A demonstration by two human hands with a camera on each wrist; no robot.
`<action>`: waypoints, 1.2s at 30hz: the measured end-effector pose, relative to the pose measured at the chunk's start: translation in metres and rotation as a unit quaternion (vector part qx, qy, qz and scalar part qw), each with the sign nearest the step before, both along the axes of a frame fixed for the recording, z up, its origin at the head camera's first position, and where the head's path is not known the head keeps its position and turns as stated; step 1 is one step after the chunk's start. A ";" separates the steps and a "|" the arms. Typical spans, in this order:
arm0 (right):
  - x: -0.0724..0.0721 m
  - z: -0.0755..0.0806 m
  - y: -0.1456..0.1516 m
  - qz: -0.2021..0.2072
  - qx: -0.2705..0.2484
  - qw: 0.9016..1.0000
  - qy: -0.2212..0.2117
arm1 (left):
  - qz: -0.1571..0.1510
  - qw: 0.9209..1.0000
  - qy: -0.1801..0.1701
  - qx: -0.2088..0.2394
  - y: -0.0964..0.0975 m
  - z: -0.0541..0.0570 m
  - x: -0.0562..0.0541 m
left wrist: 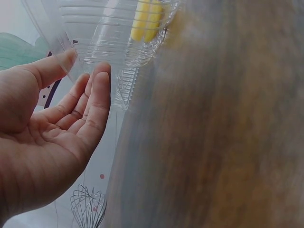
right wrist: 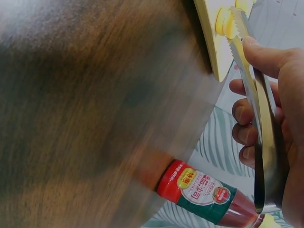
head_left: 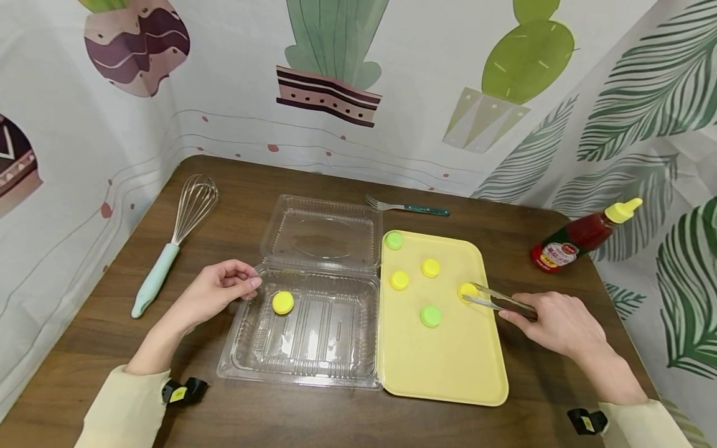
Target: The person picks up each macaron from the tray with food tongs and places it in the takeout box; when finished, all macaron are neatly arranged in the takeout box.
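Note:
My right hand (head_left: 560, 323) holds metal tongs (right wrist: 266, 137), their serrated tips on either side of a yellow macaron (head_left: 467, 292) at the right of the yellow tray (head_left: 442, 373). Also on the tray are two yellow macarons (head_left: 430, 268) and two green macarons (head_left: 431, 316). My left hand (head_left: 215, 292) is at the left rim of an opened clear plastic container (head_left: 302, 376). In the left wrist view its thumb lies at the rim, the other fingers loosely extended beside the wall. A yellow macaron (head_left: 282, 303) sits inside the container.
A whisk (head_left: 162, 267) lies at the left of the wooden table. Behind the tray is a fork (head_left: 414, 208) with a blue-green handle. The container's lid (head_left: 325, 236) lies folded back. A red sauce bottle (head_left: 577, 242) stands at the back right, before a patterned cloth.

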State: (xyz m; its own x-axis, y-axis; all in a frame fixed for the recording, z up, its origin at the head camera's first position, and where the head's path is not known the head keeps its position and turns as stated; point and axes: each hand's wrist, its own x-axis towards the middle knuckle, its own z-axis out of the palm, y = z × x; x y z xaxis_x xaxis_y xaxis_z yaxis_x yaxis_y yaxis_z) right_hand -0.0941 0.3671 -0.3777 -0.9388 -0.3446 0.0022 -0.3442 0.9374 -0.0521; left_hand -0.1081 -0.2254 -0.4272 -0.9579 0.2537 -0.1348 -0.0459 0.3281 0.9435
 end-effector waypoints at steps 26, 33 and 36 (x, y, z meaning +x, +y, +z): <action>-0.003 0.011 -0.009 0.019 -0.002 0.999 0.030 | 0.001 1.000 -0.002 0.006 0.001 0.005 0.003; -0.006 0.018 -0.016 0.029 -0.002 0.999 0.039 | -0.002 1.000 0.007 0.007 0.002 0.005 0.003; -0.007 0.021 -0.020 0.038 -0.004 0.998 0.044 | -0.002 1.000 0.010 0.007 0.002 0.004 0.003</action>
